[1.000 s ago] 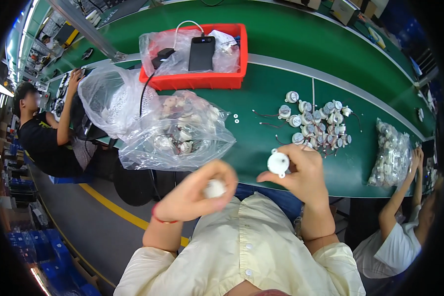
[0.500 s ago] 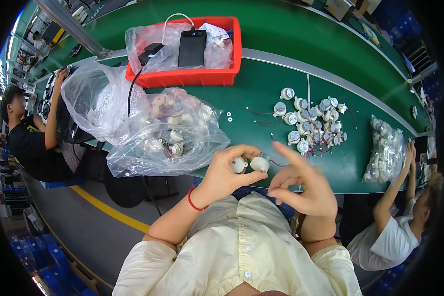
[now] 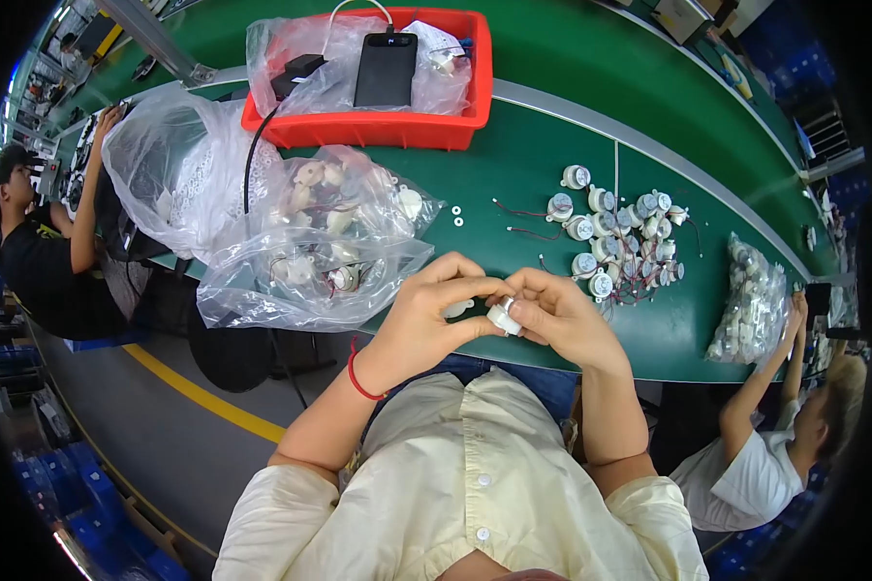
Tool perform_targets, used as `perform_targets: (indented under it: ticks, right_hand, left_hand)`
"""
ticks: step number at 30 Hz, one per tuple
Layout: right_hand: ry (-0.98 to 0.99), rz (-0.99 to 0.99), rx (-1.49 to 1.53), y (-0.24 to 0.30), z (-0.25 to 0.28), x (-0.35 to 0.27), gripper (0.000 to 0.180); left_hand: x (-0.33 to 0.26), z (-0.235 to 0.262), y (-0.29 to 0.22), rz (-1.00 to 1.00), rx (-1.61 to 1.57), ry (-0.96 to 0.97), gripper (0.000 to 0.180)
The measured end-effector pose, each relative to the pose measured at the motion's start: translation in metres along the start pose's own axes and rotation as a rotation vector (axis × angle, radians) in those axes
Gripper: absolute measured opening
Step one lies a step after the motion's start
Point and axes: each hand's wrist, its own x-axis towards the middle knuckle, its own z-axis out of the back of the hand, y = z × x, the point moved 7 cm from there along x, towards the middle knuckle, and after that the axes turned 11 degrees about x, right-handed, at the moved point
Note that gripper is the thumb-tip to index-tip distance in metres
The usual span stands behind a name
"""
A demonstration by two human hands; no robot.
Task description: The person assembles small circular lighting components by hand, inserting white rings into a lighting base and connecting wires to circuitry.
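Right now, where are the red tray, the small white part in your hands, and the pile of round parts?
red tray (image 3: 383, 129), head view, front wall.
small white part (image 3: 502, 316), head view, its side.
pile of round parts (image 3: 618, 232), head view, middle.

bags of parts (image 3: 310, 252) are lying left of the hands, loose motors (image 3: 615, 237) right. the tray (image 3: 455, 121) is sitting behind the bags.
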Motion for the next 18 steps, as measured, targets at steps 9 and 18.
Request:
perform_targets:
  ticks: [9,18]
  right_hand:
    - [-0.218,0.341,-0.398,0.043,0.031,0.088,0.017]
    - [-0.235,0.298,-0.546,0.031,0.037,0.123,0.019]
  left_hand:
    - [0.003,0.033,0.047,0.121,0.346,-0.434,0.027]
    - [0.002,0.035,0.055,0.091,0.407,-0.512,0.021]
